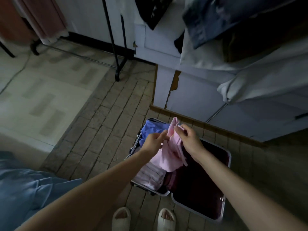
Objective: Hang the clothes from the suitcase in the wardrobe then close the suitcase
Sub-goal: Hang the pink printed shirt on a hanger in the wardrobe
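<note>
- Slippers (143, 219) — a pale pair on the brick-patterned floor (103, 130), nearest the camera.
- Suitcase (228, 157), lying open just beyond; the left half holds folded clothes, among them a blue garment (153, 130).
- Pink garment (170, 152), raised above the open case between both hands.
- Left hand (152, 141): fingertips pinch the fabric's edge.
- Right hand (189, 139): fingers curled round its upper part.
- Wardrobe (191, 97) — white, apparently with clothes hanging above; detail is dim.

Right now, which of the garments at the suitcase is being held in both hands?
The pale pink garment: the left hand and right hand both pinch it above the open suitcase, while the blue garment lies packed inside, untouched.
</note>
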